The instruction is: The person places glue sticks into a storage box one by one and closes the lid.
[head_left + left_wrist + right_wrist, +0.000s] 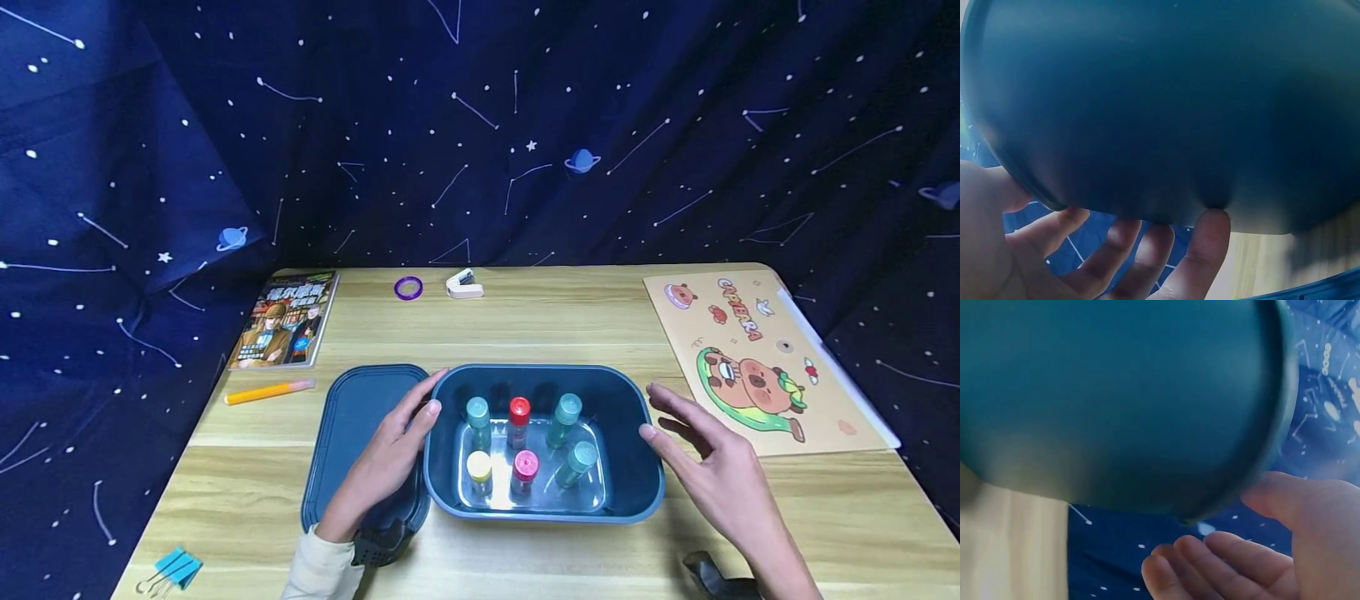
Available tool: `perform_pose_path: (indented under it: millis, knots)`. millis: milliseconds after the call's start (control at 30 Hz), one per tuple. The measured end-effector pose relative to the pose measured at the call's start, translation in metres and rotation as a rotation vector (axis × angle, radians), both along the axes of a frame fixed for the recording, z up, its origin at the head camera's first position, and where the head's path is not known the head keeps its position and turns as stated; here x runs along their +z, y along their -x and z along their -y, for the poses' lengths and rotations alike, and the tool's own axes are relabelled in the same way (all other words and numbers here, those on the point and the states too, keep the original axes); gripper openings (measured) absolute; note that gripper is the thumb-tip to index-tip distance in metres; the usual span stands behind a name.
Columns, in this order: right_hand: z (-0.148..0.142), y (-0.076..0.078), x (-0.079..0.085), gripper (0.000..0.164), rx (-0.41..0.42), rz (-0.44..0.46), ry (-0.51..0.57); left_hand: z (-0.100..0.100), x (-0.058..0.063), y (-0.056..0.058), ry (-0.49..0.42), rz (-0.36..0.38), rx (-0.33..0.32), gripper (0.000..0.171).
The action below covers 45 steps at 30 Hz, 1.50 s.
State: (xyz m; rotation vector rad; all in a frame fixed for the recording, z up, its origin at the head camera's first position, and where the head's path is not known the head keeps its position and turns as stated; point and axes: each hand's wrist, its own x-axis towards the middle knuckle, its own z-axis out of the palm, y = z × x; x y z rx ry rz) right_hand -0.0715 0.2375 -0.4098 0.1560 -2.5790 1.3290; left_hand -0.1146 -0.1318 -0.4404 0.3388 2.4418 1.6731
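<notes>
A dark blue plastic box point(543, 518) stands uncovered at the middle of the table. Inside it are several small clear tubes or bottles with coloured caps: a red cap point(519, 408), a yellow cap point(479, 466), a pink cap point(526, 465) and three teal ones, such as this teal tube point(566, 412). My left hand point(390, 454) touches the box's left side, fingertips against the outer wall and thumb by the rim. At the right end, my right hand point(712, 475) has its thumb at the rim, while its other fingers look apart from the wall.
Left of the box lies its blue lid point(352, 417), partly under my left arm. Around it are an orange marker-like stick point(266, 392), a comic book point(288, 321) and teal binder clips point(178, 568). Behind sit a purple ring point(408, 288), a white stapler point(465, 287); rightward, a capybara folder point(765, 358).
</notes>
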Motion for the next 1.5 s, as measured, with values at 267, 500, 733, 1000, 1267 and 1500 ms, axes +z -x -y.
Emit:
perform_pose_path:
  millis: [267,500,733,1000,1267,1500]
  knots:
    - [0.008,-0.002,-0.012,0.045,-0.054,0.067,0.011,0.010,0.002,0.000,-0.074,0.070,0.036,0.048]
    - [0.007,-0.003,-0.012,0.045,-0.072,0.068,-0.003,0.075,0.005,-0.001,-0.074,0.084,0.213,0.048]
    - [0.008,-0.003,-0.011,0.045,-0.064,0.065,-0.025,0.137,-0.015,-0.015,0.225,0.167,0.370,0.046]
    - [0.007,-0.003,-0.009,0.046,-0.080,0.084,-0.032,0.146,-0.032,-0.015,0.361,0.225,0.433,0.032]
    - [0.008,-0.004,-0.009,0.047,-0.091,0.073,-0.032,0.140,-0.035,-0.011,0.483,0.207,0.496,0.020]
    - [0.009,-0.003,-0.009,0.047,-0.088,0.080,-0.037,0.140,-0.021,-0.015,0.199,0.257,0.528,0.032]
